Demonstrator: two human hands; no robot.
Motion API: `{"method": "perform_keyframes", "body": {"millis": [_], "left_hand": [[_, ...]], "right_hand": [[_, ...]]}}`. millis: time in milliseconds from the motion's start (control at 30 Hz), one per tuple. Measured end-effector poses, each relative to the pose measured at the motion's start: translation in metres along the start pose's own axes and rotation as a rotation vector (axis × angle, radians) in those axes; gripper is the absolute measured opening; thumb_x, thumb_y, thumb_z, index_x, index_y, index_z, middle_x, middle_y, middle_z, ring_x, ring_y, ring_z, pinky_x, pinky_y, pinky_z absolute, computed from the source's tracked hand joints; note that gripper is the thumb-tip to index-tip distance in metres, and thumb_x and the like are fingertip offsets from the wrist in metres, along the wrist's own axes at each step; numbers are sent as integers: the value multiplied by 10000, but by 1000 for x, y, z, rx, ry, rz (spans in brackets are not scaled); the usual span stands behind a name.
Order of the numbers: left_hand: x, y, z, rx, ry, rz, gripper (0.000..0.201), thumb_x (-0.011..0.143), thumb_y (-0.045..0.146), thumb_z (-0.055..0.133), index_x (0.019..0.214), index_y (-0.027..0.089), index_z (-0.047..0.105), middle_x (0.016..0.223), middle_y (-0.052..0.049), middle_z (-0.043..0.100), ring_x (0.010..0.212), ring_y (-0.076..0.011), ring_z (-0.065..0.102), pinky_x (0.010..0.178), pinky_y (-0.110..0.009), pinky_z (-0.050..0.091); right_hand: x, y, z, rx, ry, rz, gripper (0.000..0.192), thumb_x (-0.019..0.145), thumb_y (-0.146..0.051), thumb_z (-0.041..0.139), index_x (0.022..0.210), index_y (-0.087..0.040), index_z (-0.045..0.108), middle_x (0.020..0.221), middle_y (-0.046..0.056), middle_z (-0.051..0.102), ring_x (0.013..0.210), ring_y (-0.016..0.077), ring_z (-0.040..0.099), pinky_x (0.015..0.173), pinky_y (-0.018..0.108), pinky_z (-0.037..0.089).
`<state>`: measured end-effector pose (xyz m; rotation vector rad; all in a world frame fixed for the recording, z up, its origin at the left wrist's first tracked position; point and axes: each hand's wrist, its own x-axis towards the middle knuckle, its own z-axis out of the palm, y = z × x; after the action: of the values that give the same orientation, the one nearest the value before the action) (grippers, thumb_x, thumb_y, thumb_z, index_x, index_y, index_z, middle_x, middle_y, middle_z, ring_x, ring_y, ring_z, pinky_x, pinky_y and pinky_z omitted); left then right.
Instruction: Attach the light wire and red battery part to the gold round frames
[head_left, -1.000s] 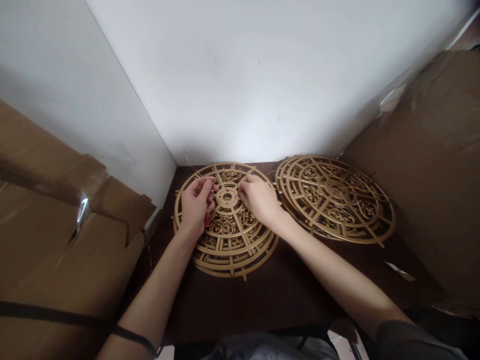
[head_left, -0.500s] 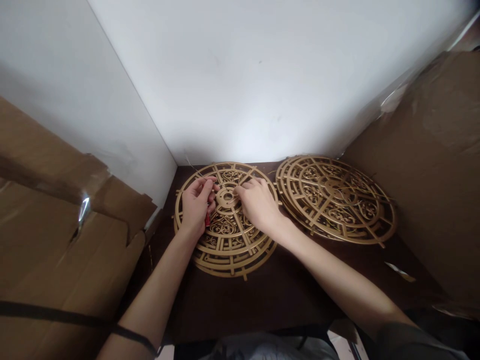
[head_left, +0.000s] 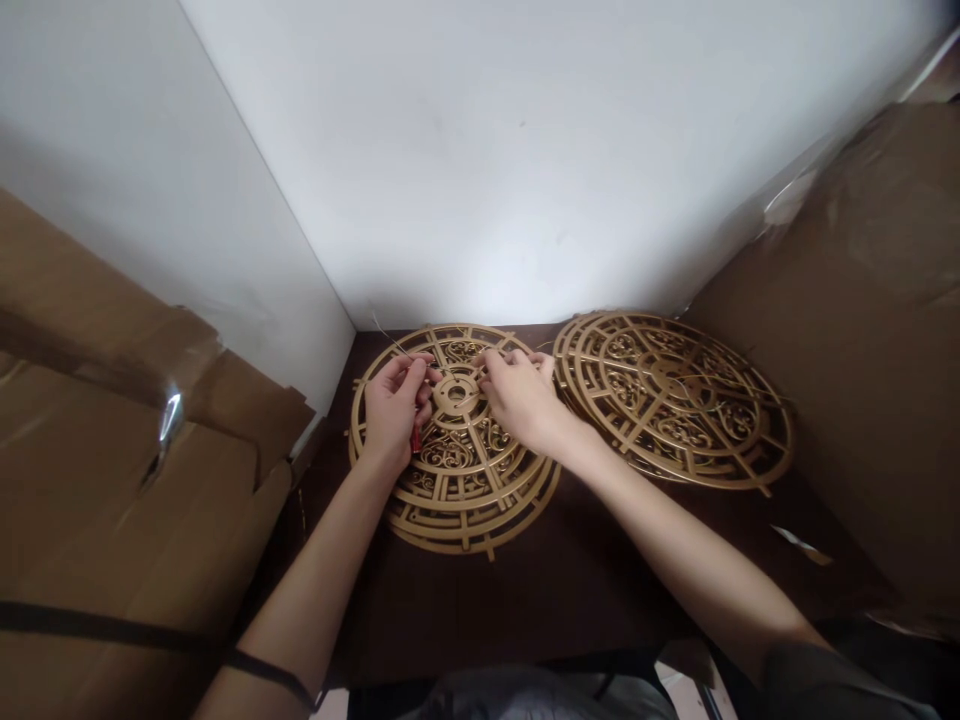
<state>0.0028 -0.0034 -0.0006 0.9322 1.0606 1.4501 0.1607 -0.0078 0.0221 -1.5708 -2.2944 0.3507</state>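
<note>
On the left stack of gold openwork discs (head_left: pixel 465 490), both of my hands are at work near the round hub (head_left: pixel 455 394) of the top disc. My left hand (head_left: pixel 394 405) is closed, thumb against forefinger, with a thin wire (head_left: pixel 390 338) rising from the pinch. A small red thing (head_left: pixel 416 438) sticks out below its curled fingers; its kind is hidden. To the right of the hub, my right hand (head_left: pixel 521 400) has bent fingers over the disc, thumb and forefinger close together. Anything in that pinch is too small to make out.
Another stack of gold discs (head_left: pixel 675 400) lies at the right, close to my right hand. A small pale, pointed piece (head_left: pixel 802 545) rests on the dark tabletop (head_left: pixel 585 570). Cardboard (head_left: pixel 150 450) stands on the left, more cardboard (head_left: pixel 847 330) on the right, and a white wall (head_left: pixel 517 170) behind.
My right hand has shifted slightly right and away from the hub, its fingers spreading a little. My left hand stays in place with the wire.
</note>
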Motion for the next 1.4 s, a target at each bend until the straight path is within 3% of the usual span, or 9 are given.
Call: {"method": "perform_keyframes", "body": {"millis": [133, 267, 467, 600, 733, 867, 967, 1167, 1400], "left_hand": [[0, 0, 0, 0, -5, 0, 233, 710, 291, 678, 852, 124, 599, 678, -19, 604, 440, -34, 368, 309, -113, 238], [-1, 1, 1, 4, -16, 5, 230, 721, 290, 671, 858, 124, 591, 680, -25, 617, 440, -36, 364, 313, -113, 240], [-2, -1, 1, 31, -23, 18, 226, 736, 301, 662, 864, 127, 593, 692, -24, 617, 439, -33, 378, 316, -115, 245], [-2, 0, 1, 37, -19, 16, 256, 749, 345, 654, 866, 123, 601, 674, -10, 595, 423, -28, 367, 309, -121, 236], [-2, 0, 2, 56, -4, 37, 275, 742, 381, 666, 846, 131, 620, 585, 35, 508, 400, -22, 347, 315, -121, 229], [-3, 0, 1, 51, -59, 44, 260, 740, 359, 675, 864, 133, 640, 589, 32, 488, 417, -29, 331, 309, -120, 208], [-3, -1, 1, 54, -109, 30, 260, 739, 345, 682, 878, 128, 651, 579, 35, 461, 420, -30, 321, 307, -120, 207], [-4, -2, 1, 70, -133, 41, 266, 732, 339, 697, 877, 121, 650, 528, 57, 414, 380, -17, 280, 304, -127, 215], [-3, -2, 2, 32, -92, 51, 268, 737, 373, 690, 825, 126, 634, 535, 51, 438, 385, -18, 306, 311, -123, 220]], "right_hand": [[1, 11, -15, 230, -91, 12, 325, 877, -127, 388, 1191, -172, 462, 911, 66, 686, 998, 247, 560, 927, 482, 298], [2, 15, -27, 317, -18, -33, 316, 848, -59, 362, 1072, -172, 555, 967, 63, 684, 874, 183, 610, 810, 346, 403], [-6, -3, -42, 184, 138, -106, 360, 784, -9, 352, 858, -178, 661, 836, 28, 675, 823, 171, 583, 814, 354, 399], [-15, -20, -46, 502, 111, -181, 350, 837, -47, 335, 917, -175, 651, 836, 27, 658, 804, 138, 603, 758, 308, 463], [-13, -30, -22, 969, -83, -174, 288, 878, -90, 312, 933, -166, 585, 920, 51, 646, 776, 116, 625, 664, 262, 532], [-1, -24, 18, 930, 272, -62, 240, 838, -101, 424, 1048, -175, 515, 1101, 93, 581, 1016, 168, 580, 840, 331, 519], [4, -14, 38, 887, 315, -66, 311, 823, -111, 476, 1127, -175, 486, 1130, 100, 582, 1073, 176, 559, 921, 348, 472], [6, -6, 45, 864, 289, -98, 117, 856, -249, 536, 900, -173, 612, 749, 2, 614, 680, 128, 563, 652, 262, 447], [3, -9, 42, 826, 229, -224, 294, 919, -299, 451, 691, -176, 590, 661, -11, 586, 639, 105, 539, 637, 244, 411]]}}
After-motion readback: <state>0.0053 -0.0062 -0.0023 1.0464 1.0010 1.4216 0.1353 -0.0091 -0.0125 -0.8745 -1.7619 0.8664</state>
